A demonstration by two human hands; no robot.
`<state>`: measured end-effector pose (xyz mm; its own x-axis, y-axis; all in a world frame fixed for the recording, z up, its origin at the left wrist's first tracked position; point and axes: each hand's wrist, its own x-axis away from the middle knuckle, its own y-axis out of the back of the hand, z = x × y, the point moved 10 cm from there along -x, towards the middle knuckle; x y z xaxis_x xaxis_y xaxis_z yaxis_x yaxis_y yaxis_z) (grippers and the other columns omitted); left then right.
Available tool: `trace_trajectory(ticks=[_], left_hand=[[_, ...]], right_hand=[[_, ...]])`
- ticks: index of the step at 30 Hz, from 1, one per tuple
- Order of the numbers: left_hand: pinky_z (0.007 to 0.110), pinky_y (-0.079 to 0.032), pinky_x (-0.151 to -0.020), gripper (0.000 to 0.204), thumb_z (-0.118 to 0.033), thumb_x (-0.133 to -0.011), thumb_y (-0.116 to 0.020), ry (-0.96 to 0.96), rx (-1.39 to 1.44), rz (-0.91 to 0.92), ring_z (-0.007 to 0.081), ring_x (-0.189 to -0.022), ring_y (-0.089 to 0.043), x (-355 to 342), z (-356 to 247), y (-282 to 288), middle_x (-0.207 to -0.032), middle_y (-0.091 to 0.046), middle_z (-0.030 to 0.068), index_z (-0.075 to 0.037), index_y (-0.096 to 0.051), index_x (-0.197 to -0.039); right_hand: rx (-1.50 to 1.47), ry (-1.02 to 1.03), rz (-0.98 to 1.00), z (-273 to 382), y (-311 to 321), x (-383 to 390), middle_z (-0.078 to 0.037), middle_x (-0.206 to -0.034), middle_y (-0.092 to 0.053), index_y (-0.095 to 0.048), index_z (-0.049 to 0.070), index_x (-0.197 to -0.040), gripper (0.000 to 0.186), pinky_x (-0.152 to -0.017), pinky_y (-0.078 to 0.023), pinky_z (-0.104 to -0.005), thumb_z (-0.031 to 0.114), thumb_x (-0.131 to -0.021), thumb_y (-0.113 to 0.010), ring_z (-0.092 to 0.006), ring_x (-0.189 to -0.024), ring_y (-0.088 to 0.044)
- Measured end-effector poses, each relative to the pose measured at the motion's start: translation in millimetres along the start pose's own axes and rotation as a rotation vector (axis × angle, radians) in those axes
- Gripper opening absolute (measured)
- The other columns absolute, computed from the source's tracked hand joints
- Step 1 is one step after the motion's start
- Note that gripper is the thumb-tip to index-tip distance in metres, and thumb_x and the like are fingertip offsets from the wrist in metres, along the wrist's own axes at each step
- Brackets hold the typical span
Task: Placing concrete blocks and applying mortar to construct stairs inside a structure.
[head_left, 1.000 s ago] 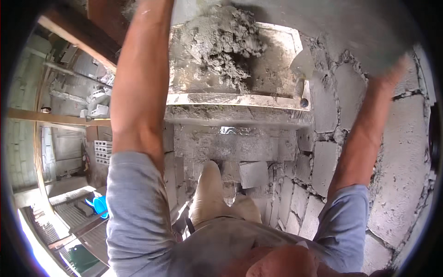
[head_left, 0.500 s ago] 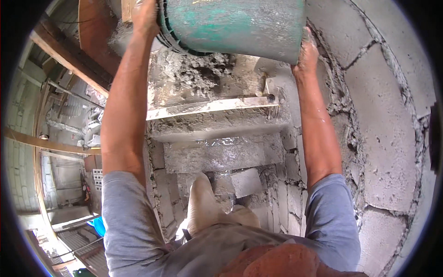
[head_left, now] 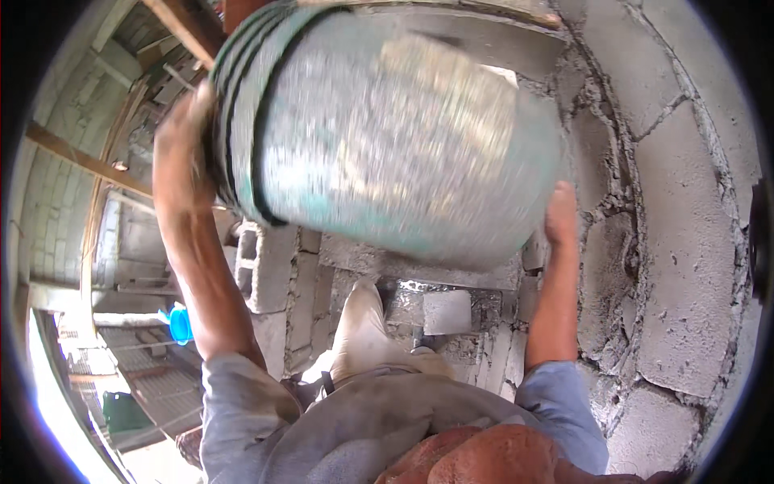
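Observation:
A large green bucket [head_left: 387, 145], smeared with grey cement, lies on its side in the air before me, blurred by motion. Its ribbed rim end points left and its base points right, slightly lower. My left hand [head_left: 187, 141] grips the rim end. At the base end is my right hand [head_left: 561, 214], its thumb showing and most of its fingers hidden behind the bucket. The bucket's inside is turned away from view. It covers most of the ledge beyond.
A rough block wall [head_left: 677, 242] rises close on my right. Below the bucket are concrete steps and a loose block piece [head_left: 447, 312] near my feet. A hollow block [head_left: 262, 262] stands left of the steps. Wooden beams [head_left: 89, 161] cross the far left, with a blue plastic thing [head_left: 179, 324] below them.
Both hands have brought the bucket closer to me and leftward, tilting its base end down. It now hides the wet mortar heap and the board edge seen earlier.

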<state>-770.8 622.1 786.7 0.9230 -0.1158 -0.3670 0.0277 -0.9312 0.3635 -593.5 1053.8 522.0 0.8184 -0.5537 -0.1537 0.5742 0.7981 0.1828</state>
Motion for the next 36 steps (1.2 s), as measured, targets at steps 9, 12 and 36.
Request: trace_trajectory(ticks=[9, 12, 36], left_hand=[[0.028, -0.044, -0.072, 0.030, -0.027, -0.092, -0.060, 0.373, -0.135, -0.021, 0.0108, -0.076, -0.052, 169.1, 133.7, 26.9, -0.082, -0.063, 0.0023, 0.002, -0.066, -0.097], [0.030, -0.044, -0.069, 0.027, -0.024, -0.091, -0.058, 0.427, -0.167, 0.020, 0.0118, -0.075, -0.053, 208.0, 164.3, 18.2, -0.076, -0.061, 0.0036, 0.002, -0.065, -0.097], [0.053, -0.047, -0.077, 0.034, -0.036, -0.088, -0.055, 0.693, -0.501, 0.096, 0.0482, -0.085, -0.060, 462.7, 470.8, -22.3, -0.082, -0.063, 0.0285, -0.002, -0.056, -0.083]], right_hand=[[-0.182, -0.100, -0.122, 43.7, 47.1, 40.3, -0.013, -0.110, -0.067, -0.052, -0.001, -0.130, 0.055, -0.074, -0.048, -0.0271, 0.040, -0.093, -0.059, -0.0164, -0.089, -0.066], [-0.063, -0.109, -0.011, 57.1, 15.0, 56.1, -0.013, -0.108, -0.068, -0.053, -0.001, -0.128, 0.051, -0.074, -0.048, -0.0271, 0.036, -0.093, -0.061, -0.0160, -0.089, -0.066], [0.261, -0.404, -0.098, -180.6, -9.3, -195.4, -0.013, -0.104, -0.063, -0.053, -0.004, -0.119, 0.042, -0.051, -0.055, -0.0318, 0.027, -0.092, -0.056, -0.0250, -0.092, -0.068]])
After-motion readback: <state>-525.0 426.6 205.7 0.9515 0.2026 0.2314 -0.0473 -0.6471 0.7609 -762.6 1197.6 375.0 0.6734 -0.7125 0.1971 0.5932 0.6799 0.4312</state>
